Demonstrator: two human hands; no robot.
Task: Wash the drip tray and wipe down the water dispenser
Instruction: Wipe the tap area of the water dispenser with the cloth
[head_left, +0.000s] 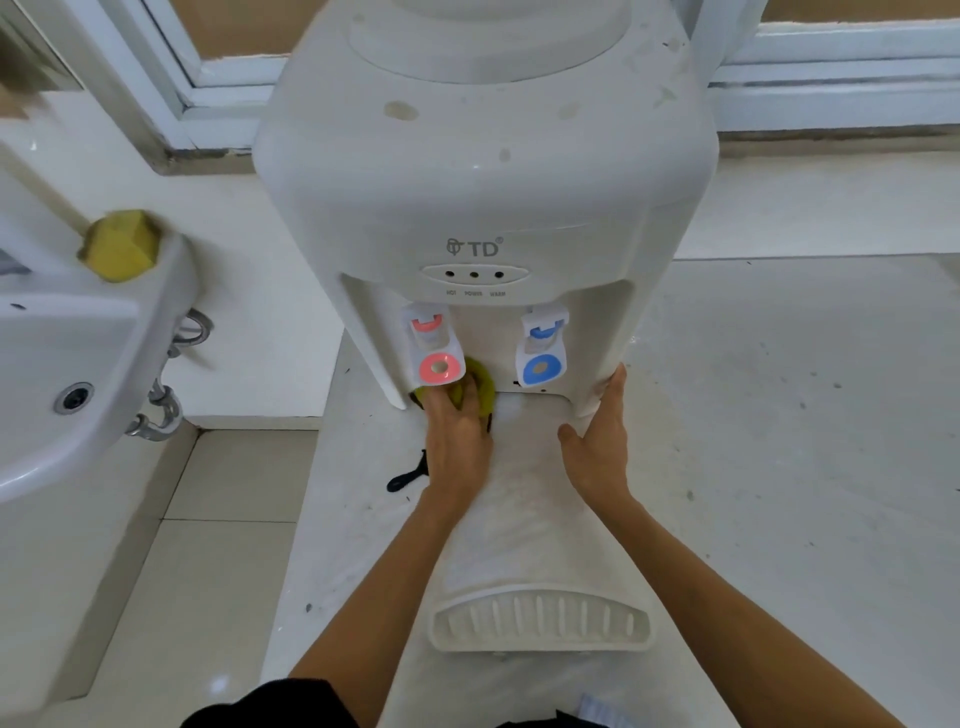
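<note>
Sink (62, 332) sits at the left with a yellow sponge (120, 244) on its rim. Our left hand (460, 431) presses a green cloth (475, 387) under the pink tap (434, 345) of the water dispenser (483, 197). Our right hand (597, 441) lies open, flat on its right front edge. Drip tray (540, 618) sits low in front.
</note>
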